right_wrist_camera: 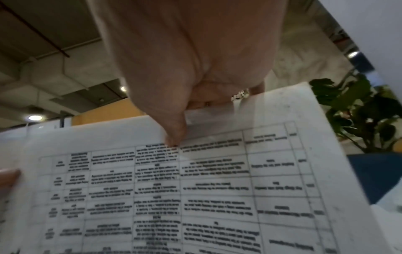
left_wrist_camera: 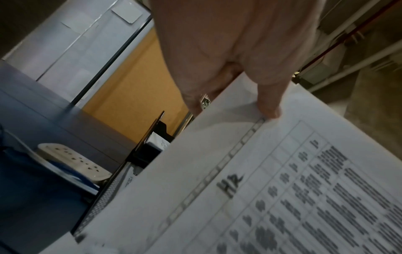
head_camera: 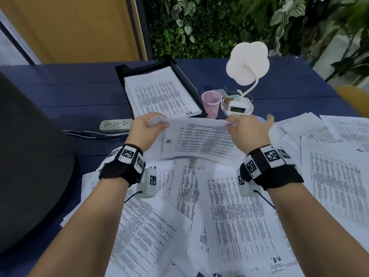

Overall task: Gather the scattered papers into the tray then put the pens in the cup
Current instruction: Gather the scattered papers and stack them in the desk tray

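A printed sheet [head_camera: 199, 140] hangs in the air above the table, held at its far edge by both hands. My left hand [head_camera: 148, 125] pinches the sheet's far left corner, and my right hand [head_camera: 242, 124] pinches the far right corner. The left wrist view shows the thumb [left_wrist_camera: 268, 104] pressed on the sheet [left_wrist_camera: 261, 189]. In the right wrist view the thumb [right_wrist_camera: 174, 134] lies on the sheet [right_wrist_camera: 195, 189]. The black tray [head_camera: 191, 82] sits just beyond the hands with a stack of papers [head_camera: 159, 92] in it. A pink mesh cup [head_camera: 211, 103] stands right of the tray. No pens are visible.
Several loose printed sheets [head_camera: 229, 216] cover the near and right part of the blue table [head_camera: 60, 92]. A white power strip [head_camera: 115, 124] lies left of the hands. A white flower-shaped lamp [head_camera: 246, 62] stands behind the cup. A dark rounded object [head_camera: 30, 156] fills the left side.
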Tool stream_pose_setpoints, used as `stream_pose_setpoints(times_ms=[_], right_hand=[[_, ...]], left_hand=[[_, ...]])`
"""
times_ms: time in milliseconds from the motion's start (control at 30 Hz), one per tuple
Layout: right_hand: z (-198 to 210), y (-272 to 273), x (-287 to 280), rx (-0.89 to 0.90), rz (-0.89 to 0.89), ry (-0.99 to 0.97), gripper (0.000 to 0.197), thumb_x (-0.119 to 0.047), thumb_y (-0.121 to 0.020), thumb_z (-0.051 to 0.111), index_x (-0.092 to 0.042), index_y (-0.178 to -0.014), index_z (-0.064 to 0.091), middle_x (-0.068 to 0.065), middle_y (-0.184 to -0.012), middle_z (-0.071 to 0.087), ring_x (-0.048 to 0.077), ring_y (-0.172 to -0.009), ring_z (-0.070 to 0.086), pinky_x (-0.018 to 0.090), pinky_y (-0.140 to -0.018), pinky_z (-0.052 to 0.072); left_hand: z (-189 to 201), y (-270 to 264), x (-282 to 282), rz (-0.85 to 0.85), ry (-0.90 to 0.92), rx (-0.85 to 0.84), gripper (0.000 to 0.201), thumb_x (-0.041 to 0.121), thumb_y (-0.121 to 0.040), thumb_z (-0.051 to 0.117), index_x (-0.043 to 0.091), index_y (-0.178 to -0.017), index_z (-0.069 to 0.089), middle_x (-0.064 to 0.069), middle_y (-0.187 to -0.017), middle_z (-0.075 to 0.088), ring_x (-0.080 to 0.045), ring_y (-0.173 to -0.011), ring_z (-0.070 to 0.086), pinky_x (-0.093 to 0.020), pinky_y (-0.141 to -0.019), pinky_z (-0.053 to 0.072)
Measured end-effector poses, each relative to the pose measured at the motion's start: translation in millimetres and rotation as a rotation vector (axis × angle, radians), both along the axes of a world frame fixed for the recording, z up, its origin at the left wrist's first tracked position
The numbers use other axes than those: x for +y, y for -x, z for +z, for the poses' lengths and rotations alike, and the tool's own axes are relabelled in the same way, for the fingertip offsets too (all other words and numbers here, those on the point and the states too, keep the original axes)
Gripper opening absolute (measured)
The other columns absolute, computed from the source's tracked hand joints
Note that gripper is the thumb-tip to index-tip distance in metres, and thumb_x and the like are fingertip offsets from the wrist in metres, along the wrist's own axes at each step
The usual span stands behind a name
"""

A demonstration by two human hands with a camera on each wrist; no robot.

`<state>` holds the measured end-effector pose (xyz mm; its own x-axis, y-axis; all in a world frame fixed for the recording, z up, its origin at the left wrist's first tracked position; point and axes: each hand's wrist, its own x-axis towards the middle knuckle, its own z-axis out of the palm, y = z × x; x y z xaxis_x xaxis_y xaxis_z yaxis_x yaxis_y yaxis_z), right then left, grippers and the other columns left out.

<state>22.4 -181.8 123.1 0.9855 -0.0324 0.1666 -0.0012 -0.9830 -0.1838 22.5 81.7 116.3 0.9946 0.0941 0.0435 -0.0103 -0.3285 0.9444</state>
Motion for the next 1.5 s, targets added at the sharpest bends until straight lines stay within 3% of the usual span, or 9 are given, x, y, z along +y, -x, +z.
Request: stream_pose_setpoints(times_ms=[167, 267, 467, 667, 800, 967, 1267, 1400, 1500], right_hand=[[6, -2, -11, 0.04, 0.023, -0.292, 0.017, -0.025, -0.097, 0.045, -0.028, -0.095, 0.061, -0.01, -0.066, 0.053, 0.021, -0.079, 0.051, 0.044, -0.098, 0.031], [2, -2, -23, 0.041, 0.058, -0.762, 0.025, -0.024, -0.096, 0.051, -0.021, -0.117, 0.062, -0.005, -0.092, 0.065, 0.015, -0.088, 0.058, 0.036, -0.087, 0.045], [-20, 4, -17, 0.03, 0.055, -1.235, 0.023, -0.005, -0.093, 0.054, -0.006, -0.115, 0.061, -0.006, -0.099, 0.069, 0.0, -0.085, 0.065, 0.018, -0.077, 0.051], [-50, 9, -12, 0.069, 0.018, -1.185, 0.03, -0.001, -0.09, 0.056, -0.018, -0.115, 0.06, -0.001, -0.111, 0.069, 0.016, -0.106, 0.063, 0.036, -0.096, 0.05], [-61, 17, -14, 0.114, -0.014, -1.115, 0.03, -0.003, -0.09, 0.055, -0.019, -0.116, 0.056, -0.003, -0.111, 0.065, 0.015, -0.104, 0.06, 0.028, -0.09, 0.049], [-66, 12, -17, 0.146, -0.035, -1.137, 0.036, -0.005, -0.092, 0.054, -0.018, -0.125, 0.053, 0.0, -0.119, 0.063, 0.016, -0.11, 0.059, 0.034, -0.096, 0.045], [-72, -3, -8, 0.463, -0.091, -1.11, 0.015, -0.019, -0.097, 0.049, -0.021, -0.11, 0.057, 0.002, -0.111, 0.059, 0.025, -0.102, 0.057, 0.044, -0.08, 0.055], [-60, -27, 14, 0.391, -0.044, -1.116, 0.012, -0.017, -0.1, 0.042, -0.023, -0.097, 0.053, -0.001, -0.108, 0.057, 0.026, -0.076, 0.064, 0.032, -0.053, 0.054], [-49, -53, 29, 0.332, -0.017, -1.109, 0.015, -0.013, -0.099, 0.042, -0.016, -0.107, 0.055, 0.004, -0.11, 0.057, 0.015, -0.071, 0.055, 0.023, -0.048, 0.05]], left_hand=[[-3, -6, 3, 0.233, -0.013, -0.164, 0.063, 0.029, -0.075, 0.077, 0.027, -0.127, 0.041, 0.002, -0.128, 0.051, -0.01, -0.119, 0.049, -0.039, -0.101, 0.044], [-6, -2, 0, 0.43, 0.069, -0.191, 0.095, 0.032, -0.073, 0.079, 0.024, -0.145, 0.017, -0.006, -0.15, 0.026, -0.012, -0.138, 0.026, -0.039, -0.115, 0.026], [7, 10, -29, 0.173, 0.303, 0.068, 0.073, 0.019, -0.089, 0.065, 0.009, -0.147, 0.022, -0.009, -0.141, 0.043, -0.006, -0.12, 0.043, -0.031, -0.108, 0.034], [-11, 11, -47, 0.223, 0.21, 0.039, 0.063, 0.021, -0.087, 0.067, -0.009, -0.134, 0.039, -0.023, -0.137, 0.048, -0.032, -0.127, 0.047, -0.044, -0.107, 0.038], [-38, 15, -48, 0.119, 0.189, 0.092, 0.03, 0.012, -0.087, 0.066, 0.012, -0.115, 0.055, -0.002, -0.112, 0.067, -0.013, -0.102, 0.064, -0.042, -0.098, 0.049], [-44, 11, -54, 0.081, 0.152, 0.151, 0.03, 0.013, -0.094, 0.056, 0.012, -0.124, 0.055, 0.005, -0.115, 0.063, -0.009, -0.105, 0.059, -0.022, -0.097, 0.046], [-16, -19, -28, 0.291, 0.281, 0.14, 0.062, 0.025, -0.097, 0.053, 0.007, -0.148, 0.023, 0.007, -0.148, 0.029, -0.011, -0.134, 0.033, -0.03, -0.111, 0.025], [-8, -32, -13, 0.379, 0.224, 0.086, 0.049, 0.023, -0.094, 0.055, 0.011, -0.138, 0.036, -0.006, -0.131, 0.055, -0.022, -0.117, 0.055, -0.039, -0.101, 0.045], [-7, -41, 0, 0.351, 0.129, 0.084, 0.063, 0.012, -0.092, 0.056, 0.025, -0.142, 0.018, -0.005, -0.127, 0.055, -0.02, -0.103, 0.06, -0.035, -0.087, 0.051]])
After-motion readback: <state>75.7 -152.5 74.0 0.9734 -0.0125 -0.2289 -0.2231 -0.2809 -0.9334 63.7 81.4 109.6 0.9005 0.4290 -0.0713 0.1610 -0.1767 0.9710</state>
